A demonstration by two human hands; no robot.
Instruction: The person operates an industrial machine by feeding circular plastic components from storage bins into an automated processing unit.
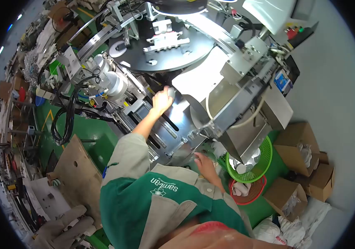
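My left hand reaches out over the metal bed of a machine. Its fingers are closed around a small rounded silver-grey part, whose exact kind I cannot make out. My right hand is lower and nearer my body, beside the machine's front edge and some clear plastic. Its thumb and fingers look apart, and nothing shows in them. Beyond my left hand lies a dark round turntable carrying a white metal fixture.
A green basket with silver round parts stands at my right, above a red basket. Cardboard boxes line the wall. A metal chute juts out nearby. Cables and a wooden board are on the left.
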